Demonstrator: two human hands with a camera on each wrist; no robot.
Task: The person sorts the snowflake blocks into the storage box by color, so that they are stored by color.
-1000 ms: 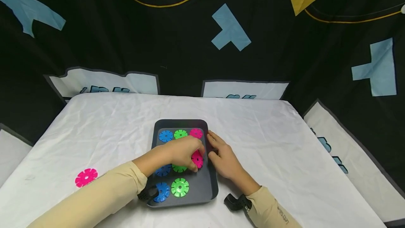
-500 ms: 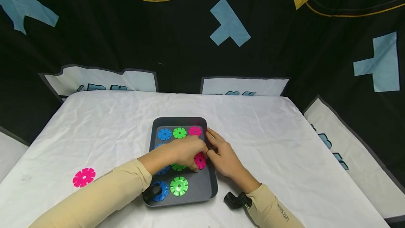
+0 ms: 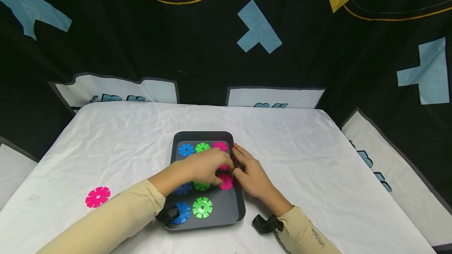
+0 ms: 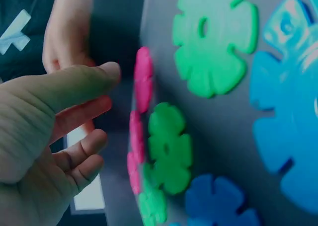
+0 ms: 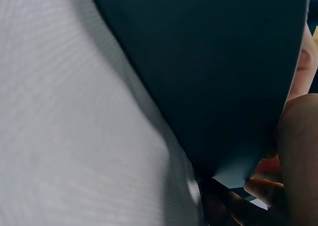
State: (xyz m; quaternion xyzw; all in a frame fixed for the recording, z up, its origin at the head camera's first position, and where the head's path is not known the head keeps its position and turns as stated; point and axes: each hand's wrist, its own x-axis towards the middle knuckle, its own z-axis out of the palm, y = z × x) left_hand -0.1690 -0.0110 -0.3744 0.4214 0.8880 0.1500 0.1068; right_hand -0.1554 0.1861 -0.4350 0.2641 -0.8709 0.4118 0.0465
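In the head view my left hand [image 3: 206, 166] reaches across a dark grey tray [image 3: 226, 211]. Its thumb and fingers stand apart with nothing between them, as the left wrist view also shows. Just by the thumb, a pink notched disc [image 3: 226, 182] lies in the tray's right-hand column; it appears edge-on in the left wrist view, a pink disc [image 4: 144, 79] beside the thumb. My right hand [image 3: 252, 173] rests along the tray's right wall, fingers extended, thumb at the rim. The right wrist view shows that outer wall [image 5: 208, 72] close up.
Blue discs [image 3: 183, 212] fill the tray's left column, green discs [image 3: 202, 207] the middle, pink the right. Another pink disc [image 3: 97, 197] lies left of the tray on the white cloth [image 3: 300, 160]. A black wrist mount [image 3: 263, 224] sits by the right sleeve.
My left hand held the pink disc by its edge; now the disc lies lower in the right column and the fingers have parted from it. The right hand stays at the wall.
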